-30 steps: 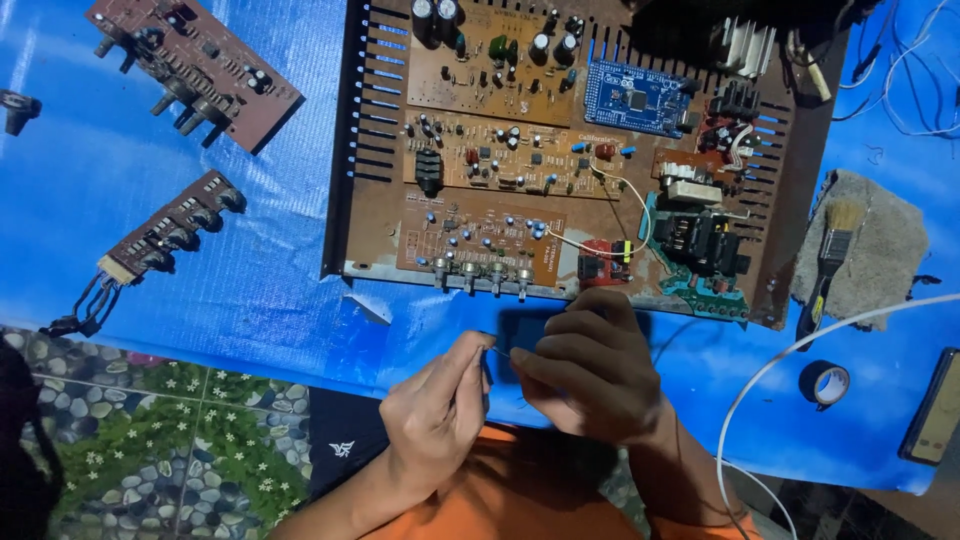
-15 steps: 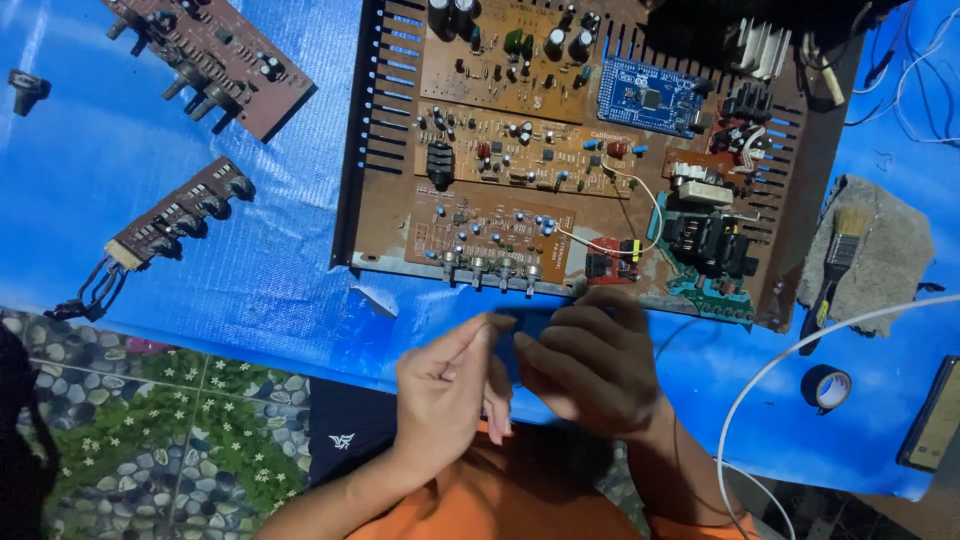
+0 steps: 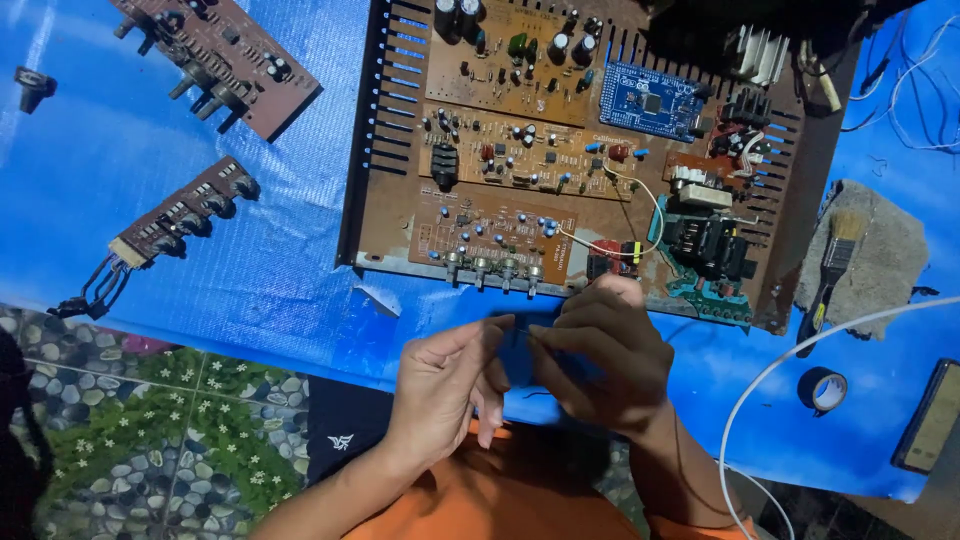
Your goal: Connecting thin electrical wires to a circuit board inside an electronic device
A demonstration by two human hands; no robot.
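Small dark part (image 3: 517,345), too small and shadowed to identify, pinched between fingertips of both hands just in front of the near edge of the amplifier chassis (image 3: 372,150). Left hand (image 3: 445,385) partly curled, thumb and forefinger closed on the part, other fingers loose. Right hand (image 3: 610,355) curled tighter, fingertips gripping the same part from the other side, knuckles close to the chassis front. Inside the chassis: brown circuit boards (image 3: 495,150), a blue module board (image 3: 650,100), a row of knob shafts (image 3: 490,268) at the near edge. Two loose control boards (image 3: 215,55) (image 3: 185,215) well apart on the blue tarp (image 3: 120,150) to the left. Paintbrush (image 3: 835,260) lying on a grey rag (image 3: 885,250) to the right; roll of black tape (image 3: 822,388) near it; white cable (image 3: 770,380) curving past.
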